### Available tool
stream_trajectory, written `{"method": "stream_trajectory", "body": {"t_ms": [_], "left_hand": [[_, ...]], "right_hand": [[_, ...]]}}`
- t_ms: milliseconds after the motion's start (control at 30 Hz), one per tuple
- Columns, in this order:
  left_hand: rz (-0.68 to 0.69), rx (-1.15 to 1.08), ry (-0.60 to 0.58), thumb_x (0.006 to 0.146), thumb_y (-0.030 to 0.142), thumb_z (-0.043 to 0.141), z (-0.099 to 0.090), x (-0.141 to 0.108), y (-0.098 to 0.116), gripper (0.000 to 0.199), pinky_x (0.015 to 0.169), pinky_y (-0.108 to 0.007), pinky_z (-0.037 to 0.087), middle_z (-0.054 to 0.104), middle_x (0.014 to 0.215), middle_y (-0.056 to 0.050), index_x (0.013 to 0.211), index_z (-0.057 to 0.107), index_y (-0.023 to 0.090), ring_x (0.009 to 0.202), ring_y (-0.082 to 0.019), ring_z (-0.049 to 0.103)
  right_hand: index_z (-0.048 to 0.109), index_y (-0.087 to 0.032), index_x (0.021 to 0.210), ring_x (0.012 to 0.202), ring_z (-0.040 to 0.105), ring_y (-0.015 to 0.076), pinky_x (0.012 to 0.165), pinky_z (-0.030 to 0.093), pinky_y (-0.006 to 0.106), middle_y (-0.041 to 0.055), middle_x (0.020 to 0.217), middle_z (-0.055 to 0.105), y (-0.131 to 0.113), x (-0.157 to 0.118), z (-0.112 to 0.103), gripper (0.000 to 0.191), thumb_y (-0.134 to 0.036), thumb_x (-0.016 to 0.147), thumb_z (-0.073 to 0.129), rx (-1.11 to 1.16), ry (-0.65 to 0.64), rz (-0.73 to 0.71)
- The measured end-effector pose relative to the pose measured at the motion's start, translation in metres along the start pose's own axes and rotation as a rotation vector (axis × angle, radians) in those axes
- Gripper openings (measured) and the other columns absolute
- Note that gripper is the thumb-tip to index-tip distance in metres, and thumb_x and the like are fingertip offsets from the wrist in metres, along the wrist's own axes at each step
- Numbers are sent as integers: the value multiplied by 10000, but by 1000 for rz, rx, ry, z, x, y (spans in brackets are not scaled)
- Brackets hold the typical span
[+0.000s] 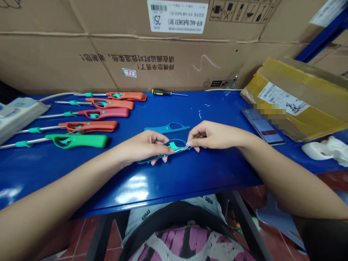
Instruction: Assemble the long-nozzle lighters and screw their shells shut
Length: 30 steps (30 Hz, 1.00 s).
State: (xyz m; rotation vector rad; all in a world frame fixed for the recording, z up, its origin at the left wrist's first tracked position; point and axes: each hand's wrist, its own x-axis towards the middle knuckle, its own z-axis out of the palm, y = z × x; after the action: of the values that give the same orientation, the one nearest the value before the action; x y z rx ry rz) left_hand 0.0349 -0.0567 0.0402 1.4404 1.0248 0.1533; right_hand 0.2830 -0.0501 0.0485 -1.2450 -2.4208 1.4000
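My left hand [152, 146] is closed around a blue lighter casing half [144, 160], held just above the table with its inside facing up. A teal trigger [175, 145] sits in the casing by my left thumb. White wires [183, 148] run from the trigger toward the casing's right end. At that end my right hand [202, 137] pinches, its fingertips on the wires and the casing's tip. Just behind both hands, a second blue casing half [160, 129] lies on the table. The inner parts under my left fingers are mostly hidden.
Several gas lighters, orange, red and a green one [89, 141], lie on the blue table [174, 181] at left, near a power strip [19, 114]. A screwdriver [161, 92] lies at the back by a large carton [122, 47]. A phone [261, 125] and taped box [293, 90] stand right.
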Motion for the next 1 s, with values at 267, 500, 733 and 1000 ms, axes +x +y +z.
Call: {"method": "stream_trajectory", "body": {"t_ms": [267, 500, 733, 1000], "left_hand": [[-1, -6, 24, 772, 325, 741, 2, -1, 1, 209, 414, -186, 377, 677, 642, -8, 742, 683, 127, 428, -67, 498], [-10, -37, 21, 769, 337, 740, 0, -2, 4, 229, 427, -189, 379, 679, 640, -15, 689, 674, 134, 433, -68, 493], [-32, -15, 19, 768, 359, 738, 0, -2, 3, 250, 430, -187, 373, 671, 635, -24, 704, 686, 123, 432, -70, 495], [-28, 20, -9, 762, 381, 736, -1, -1, 3, 266, 438, -196, 376, 660, 631, -19, 671, 677, 138, 443, -75, 490]], "right_hand": [[673, -163, 760, 559, 476, 95, 554, 347, 249, 6, 673, 652, -4, -3, 0, 323, -438, 917, 608, -44, 40, -21], [703, -166, 791, 581, 509, 102, 563, 359, 255, 3, 682, 673, -4, -4, 1, 342, -504, 843, 698, 56, 48, -16], [717, -158, 773, 568, 522, 98, 546, 369, 242, 10, 665, 688, -4, -2, 3, 319, -468, 847, 702, 48, 72, -15], [732, -163, 790, 651, 643, 140, 596, 439, 252, 46, 732, 748, -5, -2, 4, 315, -472, 844, 705, 58, 25, 16]]}}
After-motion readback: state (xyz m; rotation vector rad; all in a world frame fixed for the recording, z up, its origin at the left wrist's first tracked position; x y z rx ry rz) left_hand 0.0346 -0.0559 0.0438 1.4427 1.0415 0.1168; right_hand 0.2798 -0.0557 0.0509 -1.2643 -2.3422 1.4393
